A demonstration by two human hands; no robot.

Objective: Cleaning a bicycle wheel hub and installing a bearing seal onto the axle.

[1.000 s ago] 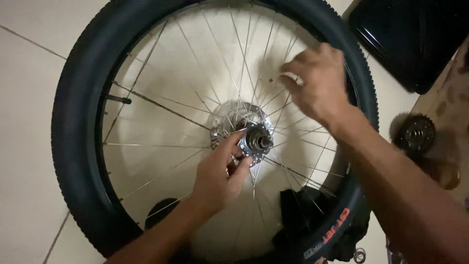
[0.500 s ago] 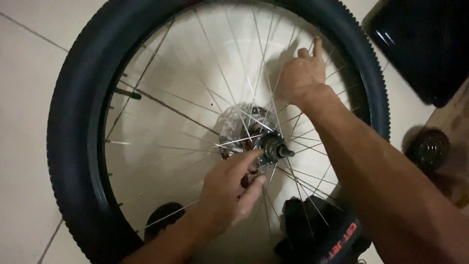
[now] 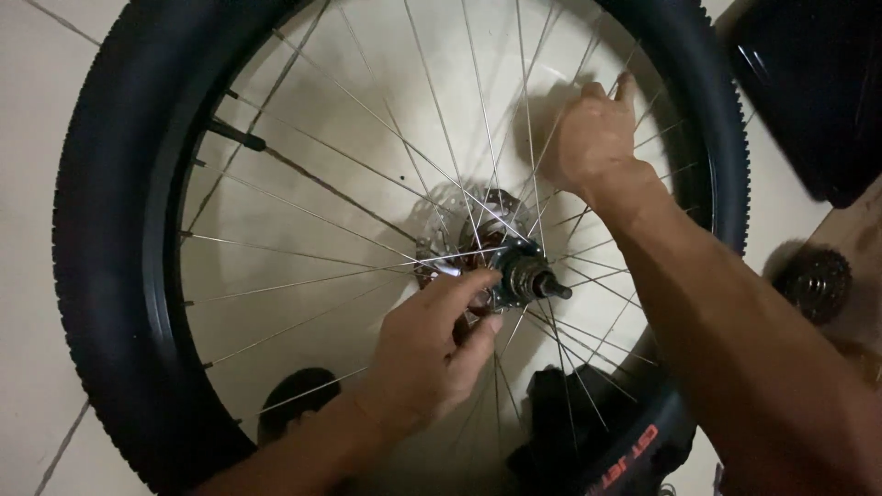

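Observation:
A bicycle wheel with a knobby black tyre [image 3: 110, 230] and thin silver spokes stands tilted over a pale tiled floor. At its centre sits the metal hub [image 3: 519, 271] with a threaded axle end and a brake disc behind it. My left hand [image 3: 432, 354] reaches up from below, thumb and fingers pinching the left side of the hub. My right hand [image 3: 593, 138] is above and to the right of the hub, its fingers closed around spokes near the rim.
A black case [image 3: 818, 92] lies at the top right. A dark sprocket cluster [image 3: 818, 285] rests on a brown surface at the right edge. Dark objects [image 3: 294, 413] show through the spokes at the bottom. The valve stem [image 3: 234, 136] points inward at the upper left.
The view has drawn closer to the wheel. My right hand slid along the spokes toward the rim. My left hand stays on the hub, which has turned more side-on.

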